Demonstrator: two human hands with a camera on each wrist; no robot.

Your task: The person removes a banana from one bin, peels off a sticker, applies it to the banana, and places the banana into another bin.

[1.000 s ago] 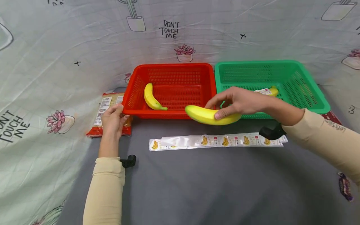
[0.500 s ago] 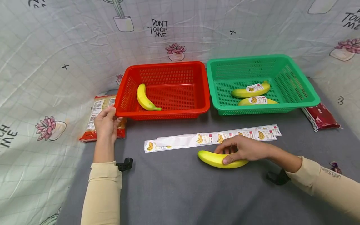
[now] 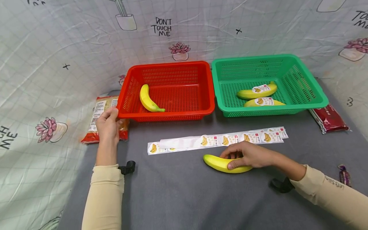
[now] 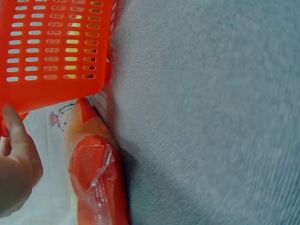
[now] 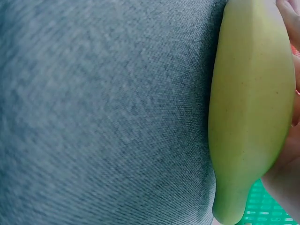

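My right hand (image 3: 248,155) grips a yellow banana (image 3: 217,163) low at the grey cloth, in front of a strip of banana stickers (image 3: 184,143). In the right wrist view the banana (image 5: 251,98) fills the right side, its stem end pointing down, with parts of the fingers behind it. My left hand (image 3: 107,124) pinches the near left corner of the red basket (image 3: 169,115). One banana without a sticker (image 3: 148,99) lies inside that basket. Two bananas bearing white stickers rest in the green basket (image 3: 267,110) on the right; the rear one (image 3: 244,94) shows whole.
A red-and-clear food packet (image 3: 122,134) lies left of the red basket, partly behind my left hand. Beside the green basket is a dark red packet (image 3: 329,118). A small purple wrapped candy (image 3: 344,175) sits at far right. Printed cloth (image 3: 201,32) hangs behind the baskets.
My right hand has brought the banana from over the front of the baskets down and nearer, to the grey cloth. My left hand stays at the red basket's corner. The view has shifted slightly.
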